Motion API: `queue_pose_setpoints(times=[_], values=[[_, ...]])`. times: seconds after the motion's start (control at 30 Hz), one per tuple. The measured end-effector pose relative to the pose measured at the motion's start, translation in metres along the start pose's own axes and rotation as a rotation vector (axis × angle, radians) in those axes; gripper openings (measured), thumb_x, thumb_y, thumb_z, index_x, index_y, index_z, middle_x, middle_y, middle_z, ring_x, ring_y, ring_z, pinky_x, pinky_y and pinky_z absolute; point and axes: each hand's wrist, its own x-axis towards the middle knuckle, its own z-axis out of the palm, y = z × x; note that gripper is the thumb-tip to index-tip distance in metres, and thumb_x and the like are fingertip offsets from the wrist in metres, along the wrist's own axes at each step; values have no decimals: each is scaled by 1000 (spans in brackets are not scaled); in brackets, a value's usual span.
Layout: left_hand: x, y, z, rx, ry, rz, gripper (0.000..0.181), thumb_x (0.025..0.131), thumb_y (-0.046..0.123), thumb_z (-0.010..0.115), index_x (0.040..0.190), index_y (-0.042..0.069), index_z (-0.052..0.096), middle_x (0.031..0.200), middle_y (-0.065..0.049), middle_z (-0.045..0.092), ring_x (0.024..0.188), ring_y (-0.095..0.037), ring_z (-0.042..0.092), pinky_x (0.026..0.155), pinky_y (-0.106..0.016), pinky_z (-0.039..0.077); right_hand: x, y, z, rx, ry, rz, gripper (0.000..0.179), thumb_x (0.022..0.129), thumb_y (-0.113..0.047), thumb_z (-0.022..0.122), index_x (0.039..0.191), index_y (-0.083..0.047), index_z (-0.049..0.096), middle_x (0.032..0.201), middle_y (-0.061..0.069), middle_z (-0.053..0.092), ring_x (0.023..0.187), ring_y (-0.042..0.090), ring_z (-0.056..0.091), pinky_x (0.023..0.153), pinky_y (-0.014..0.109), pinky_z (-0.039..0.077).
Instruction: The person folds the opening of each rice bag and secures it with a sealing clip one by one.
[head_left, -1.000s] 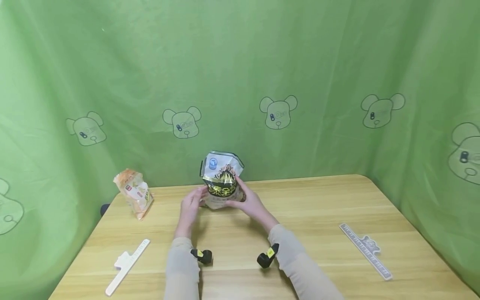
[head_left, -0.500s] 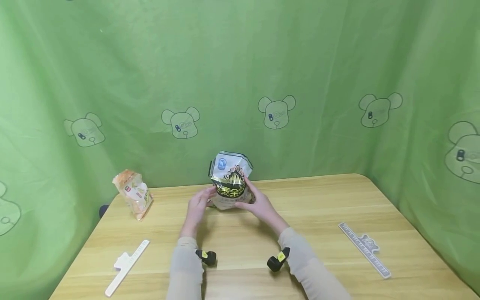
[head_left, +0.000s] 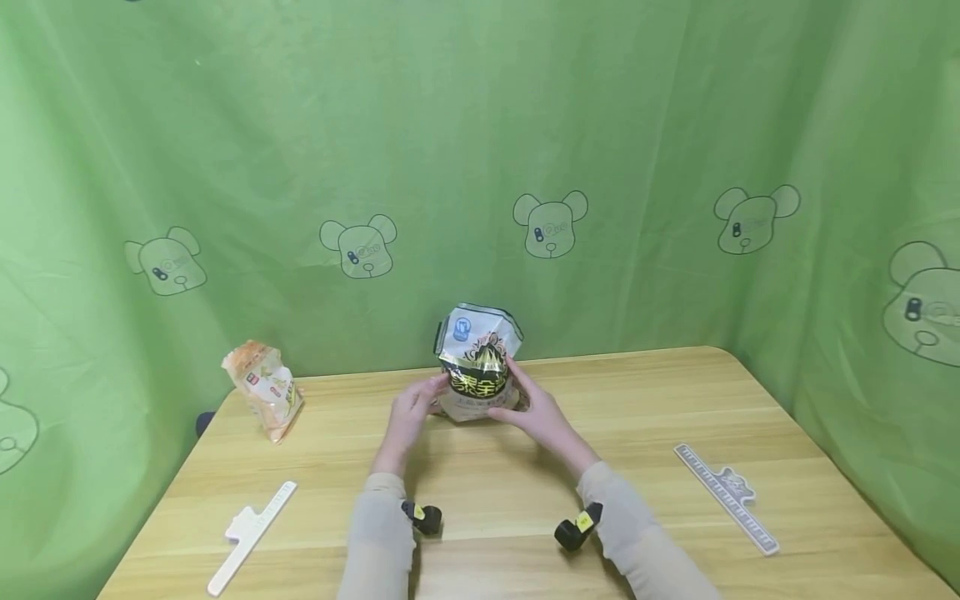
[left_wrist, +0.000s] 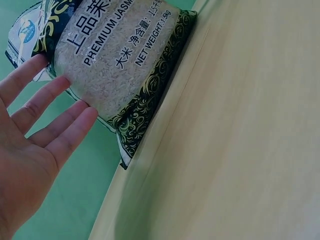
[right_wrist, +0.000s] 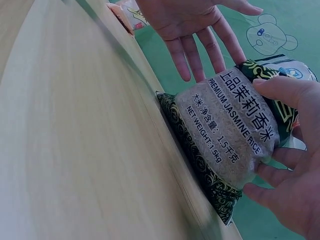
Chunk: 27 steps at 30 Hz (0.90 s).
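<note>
Rice bag [head_left: 480, 385] between left hand [head_left: 411, 408] and right hand [head_left: 545, 417]

The rice bag stands roughly upright near the far edge of the wooden table [head_left: 480, 483], around the middle of that edge; its front carries a dark band with yellow characters, and the clear window below, seen in the wrist views, reads PREMIUM JASMINE RICE above a dark patterned base. The right hand grips the bag from its right side, thumb laid on the front face and the other fingers along the side; the left hand is spread at the opposite side, its fingers nearly straight, the tips appearing to touch the bag, although contact is hard to make out. Both forearms wear pale sleeves, the left sleeve [head_left: 378, 533] and the right sleeve [head_left: 633, 529]; at each wrist sits a small black device with a yellow label, the left device [head_left: 427, 519] and the right device [head_left: 572, 534].

An orange-and-white packet [head_left: 268, 390] stands at the far left of the table, well apart from the hands; a white clip [head_left: 251, 535] lies aslant at the near left, and a grey clip [head_left: 727, 501] aslant at the right; behind hangs a green curtain [head_left: 450, 125] printed with bear heads.
</note>
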Motion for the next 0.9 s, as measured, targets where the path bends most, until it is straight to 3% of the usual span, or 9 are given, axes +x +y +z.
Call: queue_pose_setpoints(times=[0.1, 0.2, 0.37, 0.9], values=[[-4, 17, 2, -4, -42, 1, 43, 106, 30, 39, 130, -1, 57, 131, -23, 60, 120, -41, 59, 99, -56, 50, -3, 1, -5, 12, -4, -6, 98, 82, -26, 78, 156, -31, 14, 161, 15, 21, 144, 43, 30, 115, 59, 29], [-3, 22, 6, -1, -73, 0, 41, 106, 23, 37, 131, -5, 55, 132, -26, 58, 121, -44, 57, 99, -58, 48, -7, 2, -10, 17, -5, -18, 98, 82, -25, 77, 156, -29, 13, 161, 17, 20, 143, 44, 30, 115, 58, 30], [1, 7, 17, 11, -77, 24, 40, 106, 25, 37, 131, -2, 56, 131, -24, 61, 121, -40, 58, 97, -56, 50, -15, 4, -18, 7, 9, -10, 98, 82, -28, 78, 156, -32, 13, 161, 16, 21, 143, 43, 31, 115, 57, 30], [-2, 15, 44, 43, -121, 73, 41, 105, 30, 40, 130, 3, 59, 126, -20, 64, 117, -36, 60, 97, -52, 52, -38, 15, -44, -45, 29, -9, 100, 81, -30, 78, 157, -27, 12, 162, 17, 18, 142, 44, 32, 115, 56, 30]])
